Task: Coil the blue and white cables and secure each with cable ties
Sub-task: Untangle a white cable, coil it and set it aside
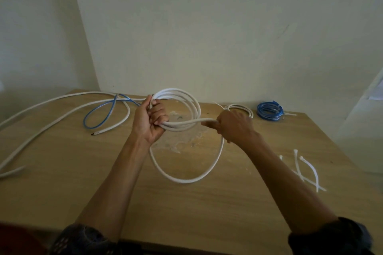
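My left hand (152,119) grips a bundle of white cable loops (186,99) held above the wooden table (62,172). My right hand (234,127) pinches the same white cable just right of the coil. From it one loose loop (186,180) sags onto the table. The rest of the white cable (51,109) trails off to the left. A loose blue cable (97,118) lies in a loop at the back left. A finished blue coil (270,112) and a small white coil (240,108) sit at the back right. Several white cable ties (306,170) lie at the right.
The table stands against a pale wall, with its back edge just behind the coils. A scuffed, whitish patch (182,138) marks the tabletop under my hands. A white surface (364,122) rises beyond the table's right edge.
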`<state>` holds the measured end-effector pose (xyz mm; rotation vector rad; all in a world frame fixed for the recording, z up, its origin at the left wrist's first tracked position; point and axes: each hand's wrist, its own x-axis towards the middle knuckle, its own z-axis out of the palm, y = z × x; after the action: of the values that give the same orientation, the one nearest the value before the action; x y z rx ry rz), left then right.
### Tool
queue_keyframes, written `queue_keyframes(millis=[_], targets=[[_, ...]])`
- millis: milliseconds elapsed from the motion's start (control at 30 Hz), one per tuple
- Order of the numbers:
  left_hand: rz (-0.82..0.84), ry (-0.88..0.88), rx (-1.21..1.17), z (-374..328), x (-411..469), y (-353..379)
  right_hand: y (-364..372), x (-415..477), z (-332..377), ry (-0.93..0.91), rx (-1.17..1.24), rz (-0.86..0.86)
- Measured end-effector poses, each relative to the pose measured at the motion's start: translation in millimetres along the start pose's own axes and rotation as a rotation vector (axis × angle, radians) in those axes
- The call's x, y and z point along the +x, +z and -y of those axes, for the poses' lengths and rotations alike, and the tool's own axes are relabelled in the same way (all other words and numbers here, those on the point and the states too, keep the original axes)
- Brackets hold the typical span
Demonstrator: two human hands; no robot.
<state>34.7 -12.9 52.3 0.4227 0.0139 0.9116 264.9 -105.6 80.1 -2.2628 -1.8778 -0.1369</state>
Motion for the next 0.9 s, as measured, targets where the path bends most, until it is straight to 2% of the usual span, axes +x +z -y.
queue_keyframes(millis=[100,133,167,233,300,333,367,500,567,633,700,767,833,900], targets=[[0.135,-0.100,-0.016,-12.8,-1.0,-9.0,-18.0,6.0,-8.7,0.064,0.042,0.042],[0.176,-0.136,-0.010,-18.2,-1.5,-12.4,-22.6,8.7,-12.6,0.061,0.131,0.052],[0.208,-0.177,0.002,-22.3,-2.5,-16.0,-26.4,9.6,-16.1,0.049,0.332,0.053],[0.236,-0.257,0.043,-25.1,-5.6,-23.4,-37.0,8.1,-18.9,0.077,0.974,0.110],[0.247,-0.322,0.077,-20.9,-9.6,-32.6,-43.2,6.2,-18.1,0.215,1.589,0.246],[0.242,-0.339,0.093,-16.2,-11.5,-37.2,-40.0,8.8,-17.1,0.288,1.778,0.271],[0.245,-0.352,0.100,-10.3,-12.9,-41.6,-36.4,12.6,-15.1,0.366,1.870,0.260],[0.334,-0.378,0.041,7.6,-16.6,-50.1,-10.9,27.4,-7.4,0.597,1.960,0.065],[0.324,-0.367,0.056,12.7,-18.1,-52.0,3.4,25.1,-5.4,0.571,1.769,-0.080],[0.242,-0.360,0.125,19.6,-18.3,-51.1,16.8,17.7,-2.5,0.430,1.364,-0.322],[0.093,-0.348,0.227,27.4,-18.8,-49.2,25.9,10.1,2.9,0.260,1.197,-0.508],[0.053,-0.375,0.223,32.3,-17.7,-50.5,29.7,3.8,7.5,0.091,1.202,-0.537],[0.114,-0.446,0.157,33.2,-14.5,-57.9,33.8,-0.5,13.4,-0.064,1.168,-0.484],[0.196,-0.509,0.136,33.3,-10.4,-63.1,40.1,-0.9,17.7,-0.141,1.186,-0.423]])
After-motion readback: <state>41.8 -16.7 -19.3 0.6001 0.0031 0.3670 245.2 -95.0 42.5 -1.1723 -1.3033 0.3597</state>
